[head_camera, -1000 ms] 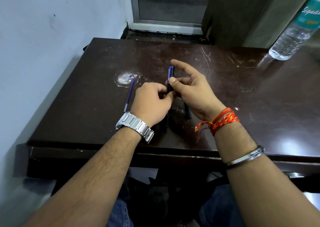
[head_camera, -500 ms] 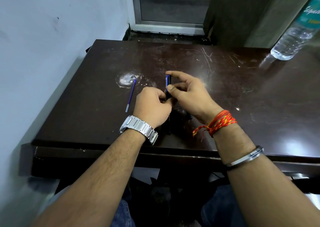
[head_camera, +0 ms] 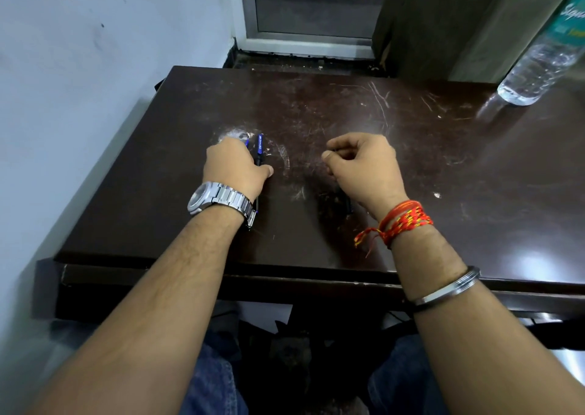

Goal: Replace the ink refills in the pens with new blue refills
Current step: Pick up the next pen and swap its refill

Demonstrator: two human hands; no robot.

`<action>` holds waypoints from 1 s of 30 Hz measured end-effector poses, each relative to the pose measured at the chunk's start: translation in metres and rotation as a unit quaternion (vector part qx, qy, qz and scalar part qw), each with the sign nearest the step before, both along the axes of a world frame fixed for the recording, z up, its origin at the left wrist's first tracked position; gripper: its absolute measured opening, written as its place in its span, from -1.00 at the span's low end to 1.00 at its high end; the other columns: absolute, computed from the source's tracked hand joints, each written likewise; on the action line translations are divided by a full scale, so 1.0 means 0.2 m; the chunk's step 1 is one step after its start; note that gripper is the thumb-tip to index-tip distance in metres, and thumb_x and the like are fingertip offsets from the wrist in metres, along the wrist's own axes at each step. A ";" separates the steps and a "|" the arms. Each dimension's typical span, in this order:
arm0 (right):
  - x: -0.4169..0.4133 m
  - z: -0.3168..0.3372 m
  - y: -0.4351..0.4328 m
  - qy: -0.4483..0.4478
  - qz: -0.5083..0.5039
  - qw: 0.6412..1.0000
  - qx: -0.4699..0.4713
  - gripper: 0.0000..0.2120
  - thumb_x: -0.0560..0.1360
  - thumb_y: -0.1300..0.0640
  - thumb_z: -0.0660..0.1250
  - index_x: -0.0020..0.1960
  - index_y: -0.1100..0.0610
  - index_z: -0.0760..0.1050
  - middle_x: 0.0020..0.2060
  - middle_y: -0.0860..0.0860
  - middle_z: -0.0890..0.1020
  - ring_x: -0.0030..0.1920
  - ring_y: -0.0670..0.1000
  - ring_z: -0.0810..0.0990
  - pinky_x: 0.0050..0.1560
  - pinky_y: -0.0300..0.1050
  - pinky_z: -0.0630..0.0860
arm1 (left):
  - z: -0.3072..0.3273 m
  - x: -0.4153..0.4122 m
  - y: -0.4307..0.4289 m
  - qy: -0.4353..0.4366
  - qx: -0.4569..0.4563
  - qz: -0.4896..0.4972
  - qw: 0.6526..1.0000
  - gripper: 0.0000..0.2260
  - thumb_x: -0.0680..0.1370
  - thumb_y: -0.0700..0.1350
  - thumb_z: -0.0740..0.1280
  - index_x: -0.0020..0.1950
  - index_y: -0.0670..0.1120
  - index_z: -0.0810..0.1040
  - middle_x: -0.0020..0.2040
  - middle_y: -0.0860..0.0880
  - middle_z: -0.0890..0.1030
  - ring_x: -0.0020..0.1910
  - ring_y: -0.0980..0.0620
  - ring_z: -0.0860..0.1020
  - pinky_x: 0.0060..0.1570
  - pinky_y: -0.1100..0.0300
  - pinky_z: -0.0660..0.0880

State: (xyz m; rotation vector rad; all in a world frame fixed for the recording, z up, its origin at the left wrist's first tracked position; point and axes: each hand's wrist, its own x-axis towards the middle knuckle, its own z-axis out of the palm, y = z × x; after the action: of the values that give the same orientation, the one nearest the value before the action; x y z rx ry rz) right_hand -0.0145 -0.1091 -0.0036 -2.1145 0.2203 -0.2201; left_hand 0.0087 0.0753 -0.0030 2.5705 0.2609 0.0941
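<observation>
L hand [head_camera: 235, 168] rests knuckles-up on the dark tabletop [head_camera: 443, 168], toward its left edge, fingers curled over a blue pen [head_camera: 259, 149]; pen's far end w/ clip sticks out past the knuckles. Whether fingers actually clamp it: cannot tell. R hand [head_camera: 364, 164] sits near tabletop centre, loosely curled, thumb apart from fingers, nothing seen in it. Dark pen part [head_camera: 348, 204] lies beneath R wrist. Water bottle [head_camera: 538, 66] at far right corner.
</observation>
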 end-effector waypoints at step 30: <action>-0.08 0.10 0.05 0.099 0.159 0.978 0.097 -0.90 0.40 0.16 0.49 -0.26 0.17 0.69 -0.51 0.01 0.63 -0.47 -0.09 0.55 -0.43 -0.21 0.51 | -0.02 -0.09 -0.21 -0.007 -0.315 -0.039 0.948 -0.65 0.53 0.06 0.32 -0.18 -0.22 0.64 -0.32 -0.11 0.67 -0.35 -0.06 0.61 -0.22 -0.06 0.54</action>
State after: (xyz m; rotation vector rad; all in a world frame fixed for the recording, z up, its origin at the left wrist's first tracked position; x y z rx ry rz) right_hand -0.0312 -0.0987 0.0165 -1.9434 0.0161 0.1949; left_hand -0.0095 0.0326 -0.0067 1.9376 0.1494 -0.0026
